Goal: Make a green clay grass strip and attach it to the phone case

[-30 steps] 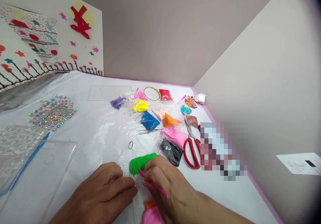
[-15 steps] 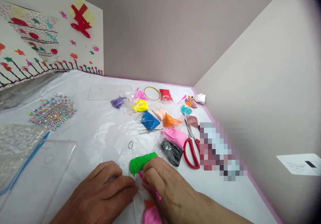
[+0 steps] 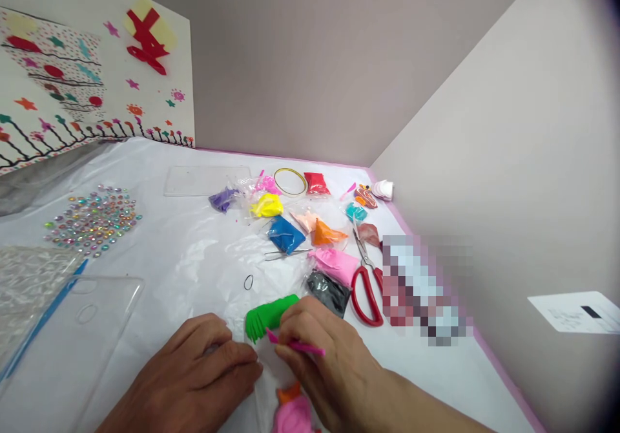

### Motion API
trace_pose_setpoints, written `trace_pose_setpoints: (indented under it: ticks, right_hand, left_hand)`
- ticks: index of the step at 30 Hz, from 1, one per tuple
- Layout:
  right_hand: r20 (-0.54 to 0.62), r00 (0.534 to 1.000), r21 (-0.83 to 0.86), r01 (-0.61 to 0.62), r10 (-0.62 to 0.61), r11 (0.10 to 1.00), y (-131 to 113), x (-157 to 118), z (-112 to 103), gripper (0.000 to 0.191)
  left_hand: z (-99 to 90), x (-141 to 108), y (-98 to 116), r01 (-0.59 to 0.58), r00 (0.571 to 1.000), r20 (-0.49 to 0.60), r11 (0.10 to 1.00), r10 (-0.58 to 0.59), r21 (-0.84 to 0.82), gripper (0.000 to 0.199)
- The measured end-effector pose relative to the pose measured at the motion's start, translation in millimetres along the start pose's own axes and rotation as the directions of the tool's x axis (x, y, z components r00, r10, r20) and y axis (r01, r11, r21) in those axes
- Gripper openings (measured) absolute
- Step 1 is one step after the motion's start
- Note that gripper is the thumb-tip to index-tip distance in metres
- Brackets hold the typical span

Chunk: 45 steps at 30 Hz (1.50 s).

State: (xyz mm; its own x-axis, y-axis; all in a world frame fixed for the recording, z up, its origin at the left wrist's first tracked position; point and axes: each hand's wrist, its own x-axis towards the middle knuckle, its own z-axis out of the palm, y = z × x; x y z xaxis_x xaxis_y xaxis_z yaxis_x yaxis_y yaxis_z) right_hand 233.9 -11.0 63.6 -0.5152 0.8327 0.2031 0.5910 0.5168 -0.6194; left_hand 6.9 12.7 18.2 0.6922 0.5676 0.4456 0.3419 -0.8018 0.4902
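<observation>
My right hand [image 3: 320, 349] pinches a pink plastic clay tool [image 3: 305, 348]. The tool's tip is close to the lower edge of a green clay piece [image 3: 271, 314], which has cut, fringe-like grooves at its left end. The green clay lies across the top of a clear phone case [image 3: 262, 391], largely hidden by both hands. My left hand [image 3: 198, 362] has its fingers bent together at the case's left side and seems to hold it there. Pink clay [image 3: 292, 415] with an orange piece [image 3: 289, 393] lies lower on the case, partly behind my right wrist.
Red-handled scissors [image 3: 367, 294] lie to the right, beside bags of black clay [image 3: 329, 292] and pink clay [image 3: 336, 265]. Further back are tweezers [image 3: 287, 254] and more clay bags. Left are gems [image 3: 97, 220], another clear case [image 3: 116, 284] and a blue stick [image 3: 48, 316].
My right hand has turned the pink tool to lie flatter, its back end swinging up and right. The tip stays near the green clay. The view has shifted slightly.
</observation>
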Motion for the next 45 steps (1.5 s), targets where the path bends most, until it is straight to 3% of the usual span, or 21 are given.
trace_pose_setpoints:
  ticks: [2, 6, 17, 25, 35, 45]
  right_hand:
    - [-0.097, 0.995, -0.017, 0.03, -0.031, 0.999, 3, 0, 3, 0.011]
    - [-0.139, 0.989, -0.061, 0.043, -0.051, 0.997, 8, -1, 8, 0.012]
    - [-0.066, 0.992, -0.055, 0.108, -0.112, 0.993, 7, 6, 5, 0.016]
    - [-0.049, 0.99, -0.07, 0.13, -0.134, 0.989, 9, 6, 7, 0.018]
    - [0.098, 0.994, -0.131, 0.056, -0.044, 0.99, 4, 10, 0, 0.023]
    - [0.036, 0.992, -0.191, 0.126, -0.122, 0.973, -2, 9, 0, 0.028]
  left_hand:
    - [-0.3, 1, 1, -0.007, 1.0, -0.029, 1.0, 0.007, 0.001, 0.039]
    - [-0.2, 4, 1, -0.004, 0.999, -0.038, 1.0, 0.004, 0.007, 0.039]
    - [-2.8, 10, 1, -0.09, 0.994, -0.067, 0.996, 0.089, -0.002, 0.04]
    - [-2.6, 12, 0, -0.081, 0.994, -0.071, 0.996, 0.08, -0.021, 0.04]
    - [-5.9, 13, 4, -0.102, 0.991, -0.087, 0.995, 0.1, -0.013, 0.043]
    - [3.7, 3, -2, -0.053, 0.998, -0.025, 0.998, 0.053, -0.018, 0.04]
